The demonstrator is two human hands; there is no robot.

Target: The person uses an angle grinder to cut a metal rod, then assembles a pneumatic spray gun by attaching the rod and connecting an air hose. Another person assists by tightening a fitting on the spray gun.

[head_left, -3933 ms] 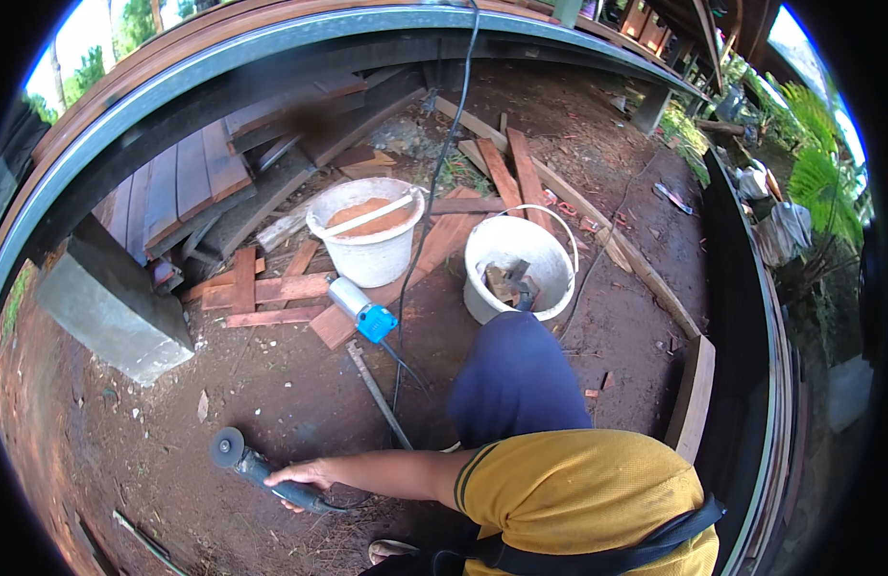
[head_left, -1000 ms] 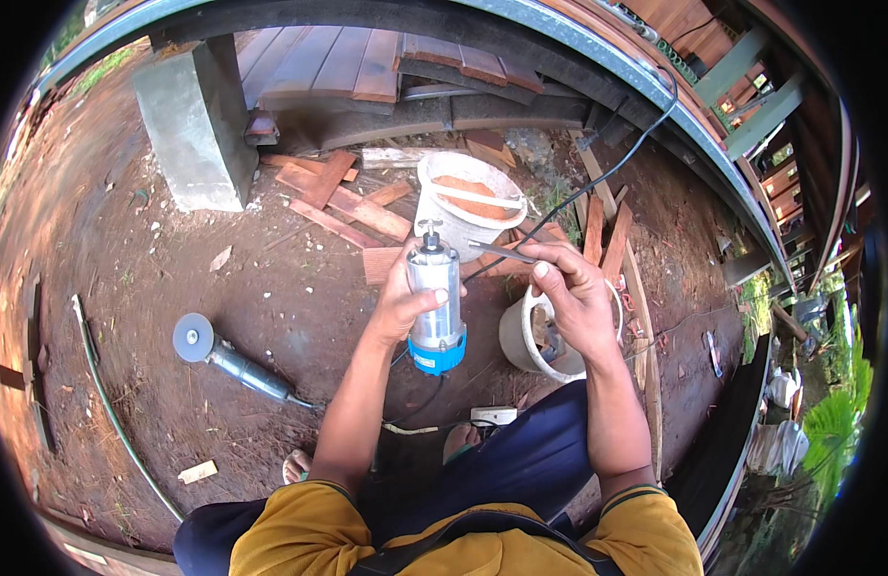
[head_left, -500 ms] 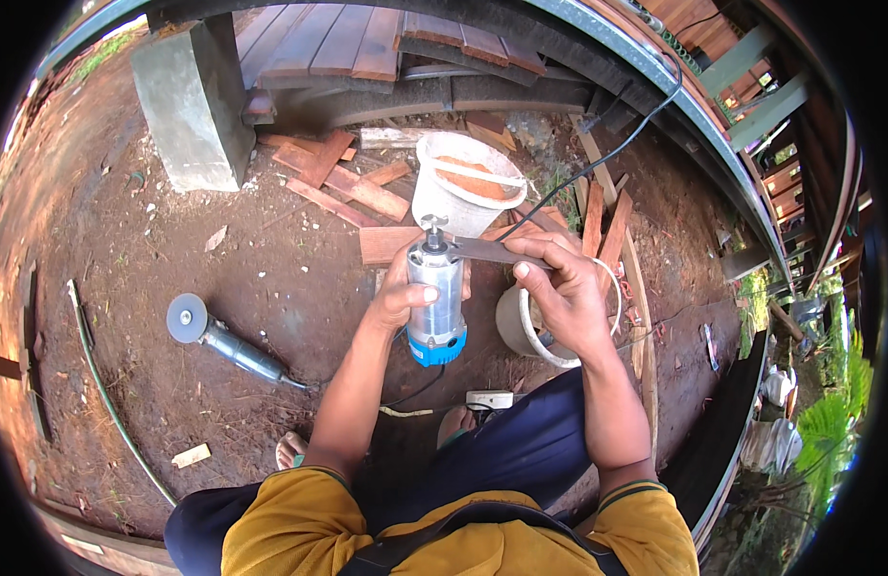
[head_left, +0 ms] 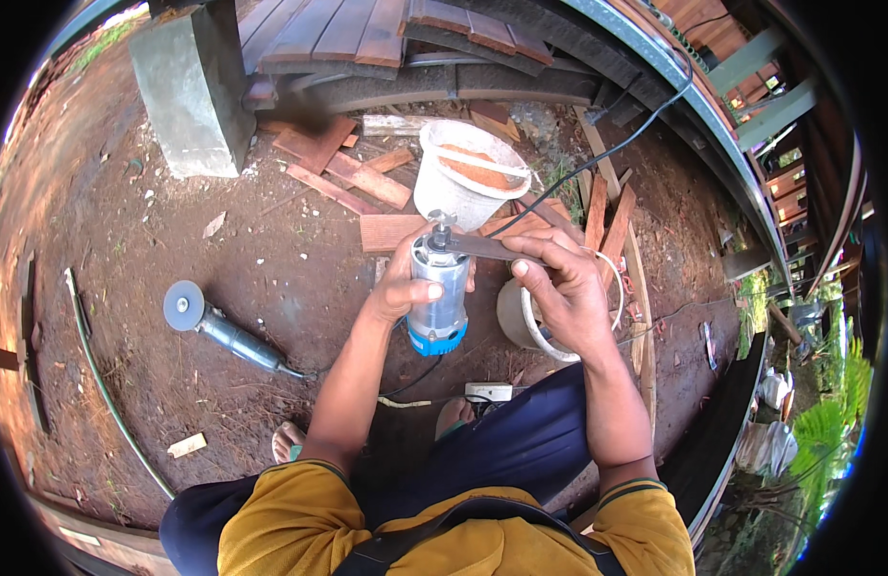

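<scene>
Wrapped round the silver body of a trim router point(head_left: 438, 293) with a blue cap is my left hand point(head_left: 401, 283), its thumb across the front. The router stands with its collet end up, and a cutter bit point(head_left: 442, 223) sticks out of the top. In my right hand point(head_left: 567, 288) is a flat dark metal wrench point(head_left: 492, 248), pinched between thumb and fingers. The wrench's far end meets the collet nut below the bit; how it seats on the nut is too small to tell.
An angle grinder point(head_left: 228, 331) lies on the dirt at left. Beyond my hands stands a white bucket point(head_left: 454, 187) of orange-brown powder among wood offcuts point(head_left: 372, 180). Another bucket point(head_left: 513, 317) is by my right hand. A power strip point(head_left: 488, 392) lies near my foot; a hose point(head_left: 103, 384) lies far left.
The router's blue lower end has shifted slightly up in the picture, and its body leans a little more. Both hands keep their holds, and the wrench stays at the collet.
</scene>
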